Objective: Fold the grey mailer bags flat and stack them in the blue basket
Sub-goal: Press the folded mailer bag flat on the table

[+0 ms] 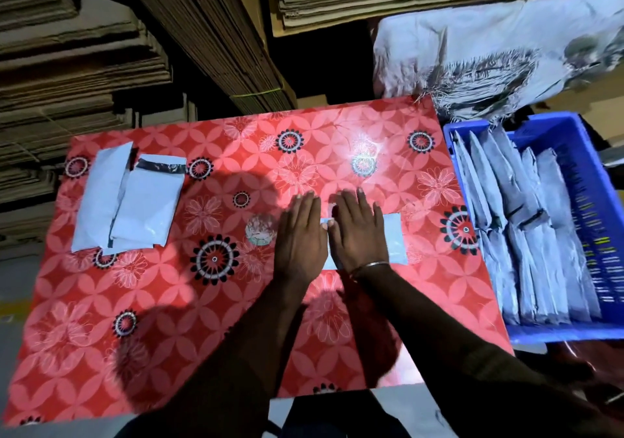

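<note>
- Grey mailer bag (394,240) lies flat on the table (209,302), right of its middle; left hand (299,238) and right hand (359,235) press it, fingers straight and together
- Two more bags (125,201) near the table's far left corner; blue basket (591,221) beside its right edge holds folded bags (526,235)

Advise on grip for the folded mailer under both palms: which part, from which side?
Take the folded mailer by its right short edge, coming from the basket side. That end lies flat and bare beyond the right hand; the left hand covers the other end.
</note>
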The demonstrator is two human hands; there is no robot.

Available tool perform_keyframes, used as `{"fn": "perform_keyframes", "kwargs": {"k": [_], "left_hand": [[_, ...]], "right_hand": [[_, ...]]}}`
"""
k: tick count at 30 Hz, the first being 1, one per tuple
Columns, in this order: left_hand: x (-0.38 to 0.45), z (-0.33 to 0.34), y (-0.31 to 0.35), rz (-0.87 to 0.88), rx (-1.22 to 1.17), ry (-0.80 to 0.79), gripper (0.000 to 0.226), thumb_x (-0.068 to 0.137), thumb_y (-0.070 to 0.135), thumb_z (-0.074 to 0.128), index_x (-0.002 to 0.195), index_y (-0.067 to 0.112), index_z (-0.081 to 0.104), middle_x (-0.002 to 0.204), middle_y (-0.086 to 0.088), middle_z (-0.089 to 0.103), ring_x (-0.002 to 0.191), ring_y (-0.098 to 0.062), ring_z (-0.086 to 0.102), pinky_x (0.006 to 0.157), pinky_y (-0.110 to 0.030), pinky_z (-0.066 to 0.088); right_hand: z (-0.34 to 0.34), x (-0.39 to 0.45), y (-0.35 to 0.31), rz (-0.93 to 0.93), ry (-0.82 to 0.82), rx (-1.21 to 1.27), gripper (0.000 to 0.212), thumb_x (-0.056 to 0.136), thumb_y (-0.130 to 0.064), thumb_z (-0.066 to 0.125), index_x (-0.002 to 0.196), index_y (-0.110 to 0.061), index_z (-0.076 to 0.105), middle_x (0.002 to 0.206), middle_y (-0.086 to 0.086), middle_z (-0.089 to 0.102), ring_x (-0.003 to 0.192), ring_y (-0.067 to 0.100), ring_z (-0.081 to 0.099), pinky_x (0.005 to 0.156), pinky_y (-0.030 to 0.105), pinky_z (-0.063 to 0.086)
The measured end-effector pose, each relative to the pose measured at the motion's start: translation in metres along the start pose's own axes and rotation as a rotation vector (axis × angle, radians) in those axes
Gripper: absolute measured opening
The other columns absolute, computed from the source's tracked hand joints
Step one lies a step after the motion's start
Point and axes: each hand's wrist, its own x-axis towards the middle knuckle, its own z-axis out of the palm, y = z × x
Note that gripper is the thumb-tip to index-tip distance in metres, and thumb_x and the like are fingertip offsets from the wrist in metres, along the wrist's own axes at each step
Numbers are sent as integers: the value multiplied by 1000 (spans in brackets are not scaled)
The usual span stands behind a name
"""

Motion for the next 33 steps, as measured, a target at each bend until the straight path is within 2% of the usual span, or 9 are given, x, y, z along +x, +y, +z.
{"fn": "perform_keyframes", "kwargs": {"k": [3,6,9,18,24,27,30,33], "left_hand": [[2,23,-7,-49,35,-117,61,107,36,21,163,13,16,171,-5,12,159,-24,5,124,-47,22],[0,32,-5,-74,90,-100,62,109,39,19,164,14,4,172,-4,-2,159,-23,-6,127,-46,13],[0,32,-3,-92,119,-93,65,110,41,24,164,14,-1,172,-5,-8,158,-22,-10,127,-47,11],[4,35,-6,-86,120,-135,65,108,40,17,163,12,-2,172,-6,-9,158,-23,-10,127,-49,12],[5,31,-10,-52,69,-156,63,107,40,11,164,16,2,172,-2,-6,158,-21,-9,127,-49,10],[1,27,-16,-18,70,-151,62,107,42,11,164,18,3,172,0,-5,159,-22,-8,127,-49,11],[-5,22,-29,15,100,-143,62,108,44,13,164,20,3,172,-2,-4,159,-25,-6,127,-49,12],[-16,20,-49,30,104,-138,61,108,43,15,164,21,6,172,-2,-1,159,-25,0,125,-49,18]], "right_hand": [[17,-1,2,22,-63,-91,59,104,-37,33,159,-17,26,167,1,23,156,22,9,124,52,14],[22,0,4,2,-57,-122,61,104,-37,32,161,-17,20,169,2,15,157,22,4,124,51,13],[27,3,4,7,-62,-125,63,104,-36,32,161,-15,18,169,3,12,157,22,3,124,51,14],[31,5,6,14,-104,-129,62,104,-38,25,162,-17,15,170,1,9,157,20,-1,125,49,13],[26,5,9,-5,-105,-118,62,105,-38,30,161,-18,17,170,-1,11,157,20,-1,125,48,14],[22,1,17,-27,-96,-114,63,105,-45,30,162,-19,16,170,-2,10,157,20,-1,126,47,11],[13,-6,32,7,-109,-109,66,106,-53,27,162,-23,9,170,-5,3,156,17,-6,126,46,5],[2,-19,57,117,-140,-98,66,106,-57,21,161,-32,-3,168,-12,-9,155,14,-15,126,47,-2]]}}
